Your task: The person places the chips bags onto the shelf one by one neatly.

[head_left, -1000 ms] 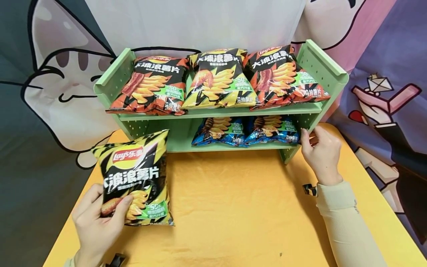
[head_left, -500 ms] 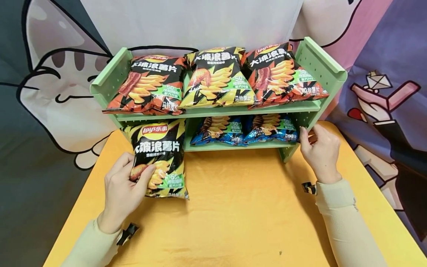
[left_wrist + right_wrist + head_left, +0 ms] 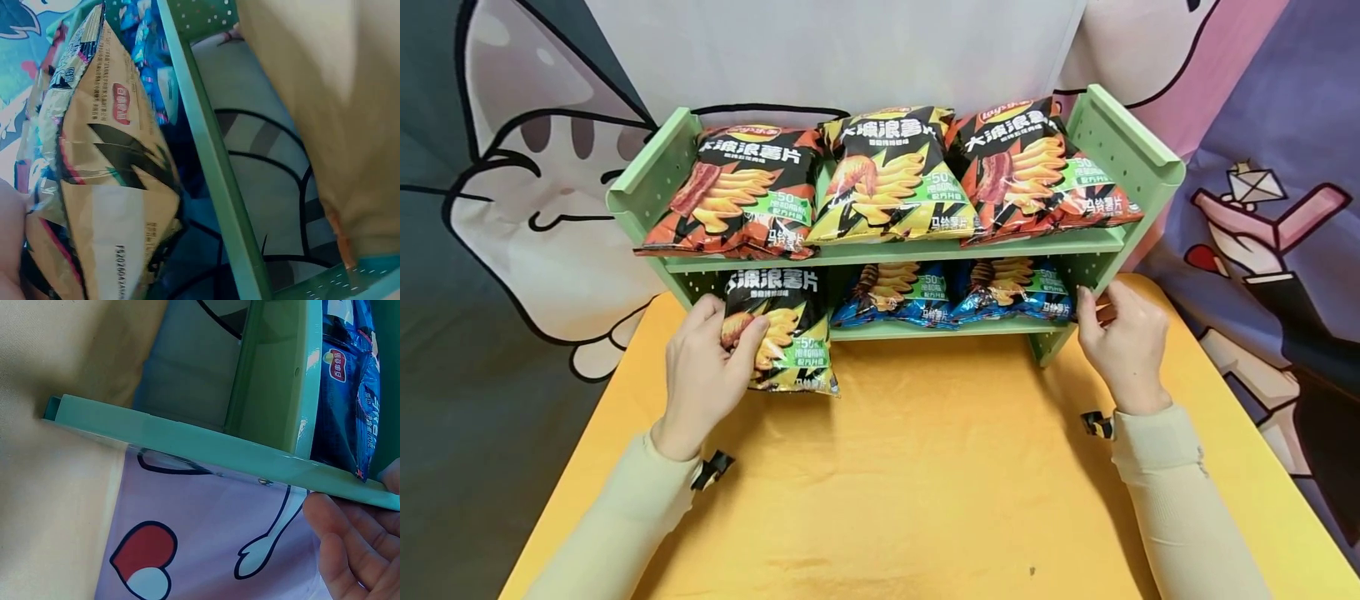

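My left hand (image 3: 703,367) grips the left side of a yellow-and-black chip bag (image 3: 786,333), its thumb lying across the printed front. The bag's top is tucked under the upper board, at the left part of the lower level, and its bottom sticks out in front. Its back shows as a chip bag (image 3: 119,156) in the left wrist view, beside the green shelf edge (image 3: 212,150). At the right end of the green shelf (image 3: 925,250), my right hand (image 3: 1123,346) pinches the side panel (image 3: 206,450), thumb inside and fingers outside.
Two blue chip bags (image 3: 891,292) lie on the lower level at the right. On the upper level sit a red bag (image 3: 737,192), a yellow bag (image 3: 891,179) and another red bag (image 3: 1037,175). The shelf stands on a yellow tabletop (image 3: 910,467), before printed cloth.
My left hand has carried the yellow-and-black chip bag forward and right, from above the table to the lower level's left part. The right hand stays on the side panel.
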### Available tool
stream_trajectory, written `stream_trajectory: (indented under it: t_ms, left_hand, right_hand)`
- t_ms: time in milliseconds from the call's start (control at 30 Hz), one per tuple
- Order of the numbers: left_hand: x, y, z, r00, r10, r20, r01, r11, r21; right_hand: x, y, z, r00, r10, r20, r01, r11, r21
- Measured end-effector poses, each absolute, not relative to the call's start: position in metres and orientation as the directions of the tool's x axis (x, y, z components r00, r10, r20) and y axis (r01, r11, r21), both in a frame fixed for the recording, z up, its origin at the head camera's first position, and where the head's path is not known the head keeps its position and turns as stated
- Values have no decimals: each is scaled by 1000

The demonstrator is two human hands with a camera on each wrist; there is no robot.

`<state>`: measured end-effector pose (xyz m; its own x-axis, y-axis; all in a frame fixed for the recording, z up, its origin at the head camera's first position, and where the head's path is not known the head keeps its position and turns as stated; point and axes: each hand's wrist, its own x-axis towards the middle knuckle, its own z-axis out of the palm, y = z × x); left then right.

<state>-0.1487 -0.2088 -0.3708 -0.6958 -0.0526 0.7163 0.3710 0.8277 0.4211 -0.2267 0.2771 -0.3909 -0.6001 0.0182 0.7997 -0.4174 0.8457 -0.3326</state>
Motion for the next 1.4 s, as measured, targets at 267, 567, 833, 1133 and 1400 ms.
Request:
stream_trajectory:
  t_ms: [267, 567, 833, 1133, 1400]
  left_hand:
    - [-186, -203, -352, -767, -83, 636, 281, 848, 450]
    - [-214, -201, -343, -894, -119, 431, 131, 853, 506]
    - [-219, -198, -350, -881, -90, 465, 85, 935, 343]
    - [-215, -194, -369, -709, 10, 705, 121, 987, 107]
    - [-217, -195, -366, -863, 71, 500, 113, 992, 53]
  right_hand:
    - [-227, 277, -391, -605, 15, 796, -416, 847, -332]
    - [-226, 279, -391, -599, -1, 801, -417, 854, -311]
    - [-227, 280, -391, -603, -16, 798, -419, 858, -299]
    - [-227, 277, -391, -604, 1, 797, -419, 850, -319]
    - [-227, 280, -392, -600, -20, 799, -418, 860, -292]
